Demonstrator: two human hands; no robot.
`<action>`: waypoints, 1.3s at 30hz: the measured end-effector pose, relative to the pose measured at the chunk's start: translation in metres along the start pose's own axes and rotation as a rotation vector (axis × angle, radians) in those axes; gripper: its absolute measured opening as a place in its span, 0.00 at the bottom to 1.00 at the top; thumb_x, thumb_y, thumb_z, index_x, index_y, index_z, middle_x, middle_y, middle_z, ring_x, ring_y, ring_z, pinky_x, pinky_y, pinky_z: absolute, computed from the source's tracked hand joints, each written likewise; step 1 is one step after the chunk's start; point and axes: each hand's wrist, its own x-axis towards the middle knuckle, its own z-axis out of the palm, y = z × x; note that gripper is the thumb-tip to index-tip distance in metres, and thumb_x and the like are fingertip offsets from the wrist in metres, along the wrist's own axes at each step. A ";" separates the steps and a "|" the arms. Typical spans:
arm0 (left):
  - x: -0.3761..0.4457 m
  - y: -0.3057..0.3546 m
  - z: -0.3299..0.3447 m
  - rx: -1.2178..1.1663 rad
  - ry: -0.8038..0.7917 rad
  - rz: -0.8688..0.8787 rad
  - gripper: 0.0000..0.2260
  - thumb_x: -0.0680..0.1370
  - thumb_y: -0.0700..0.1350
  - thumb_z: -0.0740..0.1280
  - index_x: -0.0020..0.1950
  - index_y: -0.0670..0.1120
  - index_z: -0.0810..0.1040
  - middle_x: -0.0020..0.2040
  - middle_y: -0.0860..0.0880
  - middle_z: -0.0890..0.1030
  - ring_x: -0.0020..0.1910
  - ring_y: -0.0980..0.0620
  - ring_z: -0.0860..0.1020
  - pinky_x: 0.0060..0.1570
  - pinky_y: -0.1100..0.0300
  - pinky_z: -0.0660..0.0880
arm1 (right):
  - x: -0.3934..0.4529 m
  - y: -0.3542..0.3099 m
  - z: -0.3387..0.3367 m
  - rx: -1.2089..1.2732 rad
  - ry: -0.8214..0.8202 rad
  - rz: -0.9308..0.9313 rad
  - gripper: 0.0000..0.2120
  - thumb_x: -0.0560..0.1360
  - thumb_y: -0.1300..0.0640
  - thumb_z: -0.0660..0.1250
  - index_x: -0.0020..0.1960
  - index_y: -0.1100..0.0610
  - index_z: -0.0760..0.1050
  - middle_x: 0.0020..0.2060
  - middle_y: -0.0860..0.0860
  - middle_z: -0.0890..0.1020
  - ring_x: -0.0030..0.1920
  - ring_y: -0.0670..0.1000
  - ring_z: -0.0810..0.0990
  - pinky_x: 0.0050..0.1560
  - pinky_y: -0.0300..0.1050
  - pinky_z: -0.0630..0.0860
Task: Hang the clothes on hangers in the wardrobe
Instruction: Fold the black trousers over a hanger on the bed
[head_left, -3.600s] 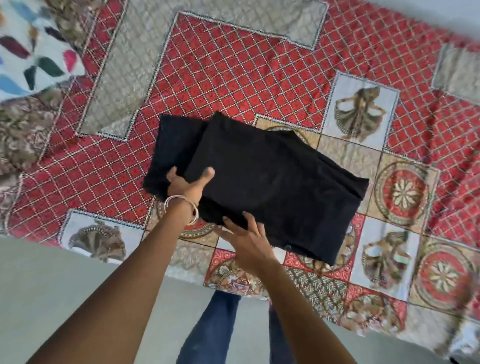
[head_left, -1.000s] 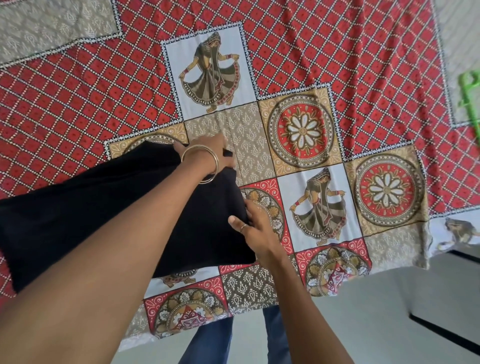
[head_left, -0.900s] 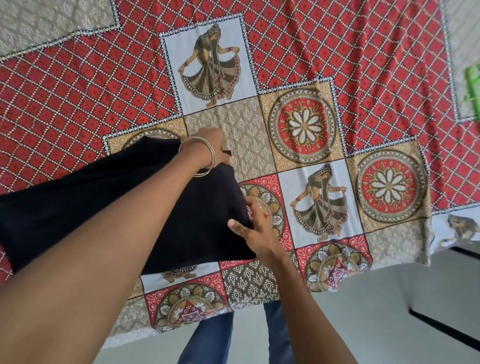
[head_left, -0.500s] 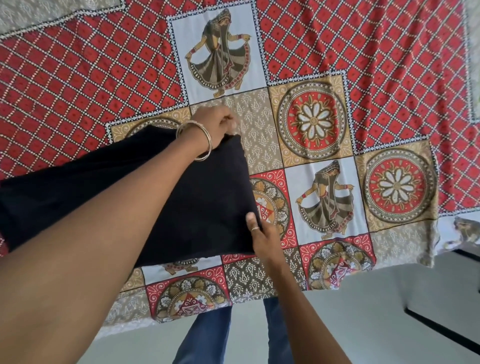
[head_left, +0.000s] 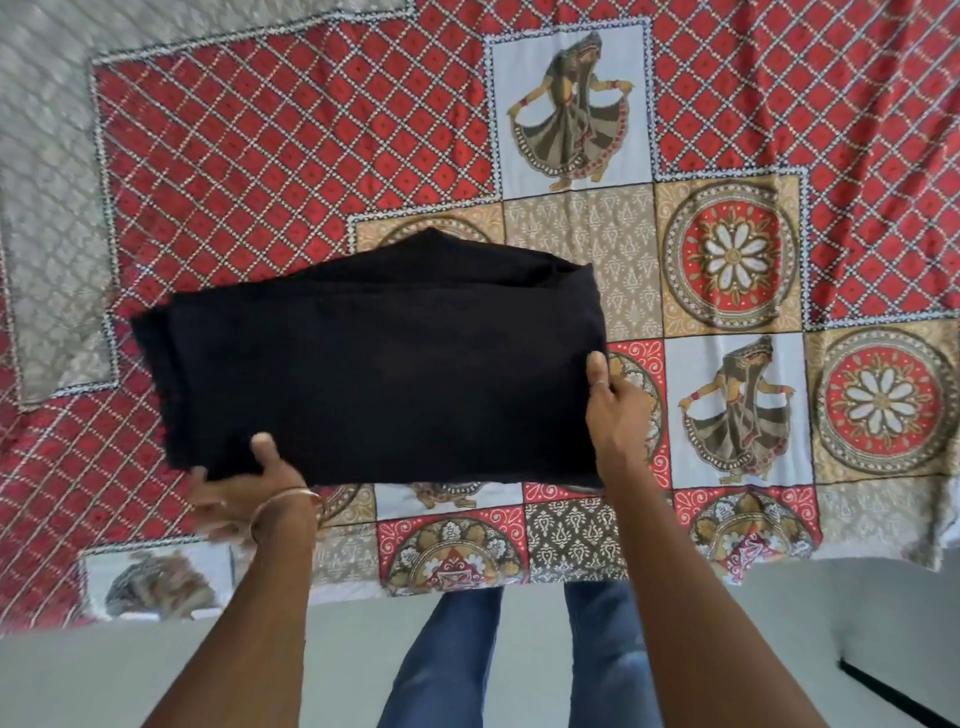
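the black garment (head_left: 384, 374) lies folded over the bed (head_left: 291, 156). the left hand (head_left: 249, 491) grips its near corner, the right hand (head_left: 615, 410) pinches the right edge. lifting evenly should prevent it from unfolding badly.

A folded black garment (head_left: 384, 364) lies flat on the patterned bedspread (head_left: 291, 156).

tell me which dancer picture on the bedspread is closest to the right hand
The lower dancer picture, just beside the right hand. The upper dancer picture sits far above the black garment.
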 end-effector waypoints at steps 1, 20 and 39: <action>-0.005 -0.006 0.001 -0.049 -0.038 -0.043 0.50 0.62 0.79 0.60 0.74 0.48 0.58 0.71 0.41 0.66 0.68 0.36 0.67 0.66 0.41 0.66 | -0.001 0.009 -0.007 0.084 0.008 -0.029 0.26 0.78 0.35 0.56 0.53 0.57 0.77 0.47 0.54 0.81 0.49 0.55 0.78 0.51 0.50 0.74; -0.019 0.006 -0.033 -0.916 -0.608 -0.283 0.13 0.73 0.51 0.72 0.55 0.47 0.77 0.51 0.49 0.82 0.48 0.49 0.81 0.39 0.52 0.79 | -0.130 0.000 0.080 1.303 -0.113 0.591 0.23 0.70 0.66 0.73 0.64 0.59 0.75 0.58 0.53 0.81 0.57 0.53 0.80 0.55 0.52 0.78; -0.302 0.091 0.009 -1.218 -1.261 0.047 0.19 0.82 0.50 0.53 0.52 0.50 0.84 0.58 0.50 0.82 0.57 0.47 0.80 0.52 0.47 0.78 | -0.016 -0.015 -0.190 1.557 -0.120 0.115 0.21 0.74 0.59 0.69 0.66 0.59 0.75 0.63 0.54 0.79 0.63 0.54 0.78 0.64 0.54 0.73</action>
